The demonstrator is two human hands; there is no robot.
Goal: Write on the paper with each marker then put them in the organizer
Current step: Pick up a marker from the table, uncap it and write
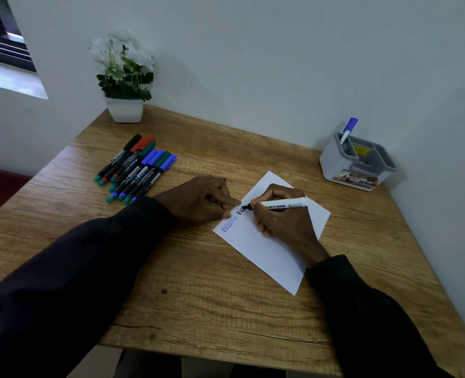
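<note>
Desk by a wall, head view.

- Right hand [283,216] pinches a white whiteboard marker with a black tip [283,204] between thumb and curled fingers, low on the barrel near the nib for control. The heel of the hand rests on the sheet.
- The tip touches a white rectangular sheet of paper [266,257] lying skewed on the brown wood-grain table [198,282], angled to suit the writing arm.
- A blue word runs along the sheet's near-left edge. A few black letters stand just beside it, where the nib is now — so I judge this is the second marker, mid-word.
- Left hand [198,200] lies relaxed, fingers loosely bent, fingertips pressing the sheet's left edge, evidently to stop it sliding under the strokes. No cap is visible in it; the palm side is hidden.
- A row of slim dark markers with black, red, green and blue caps [135,170] lies capped, side by side, well left of the paper and within the left hand's reach. These wait their turn.
- A grey plastic compartmented organizer [356,165] stands at the far right by the wall, well apart from the paper. One blue-capped marker [348,129] stands upright in its left compartment — one marker done, by my reading.
- A white pot of white flowers [125,75] stands at the far-left corner, out of the way.
</note>
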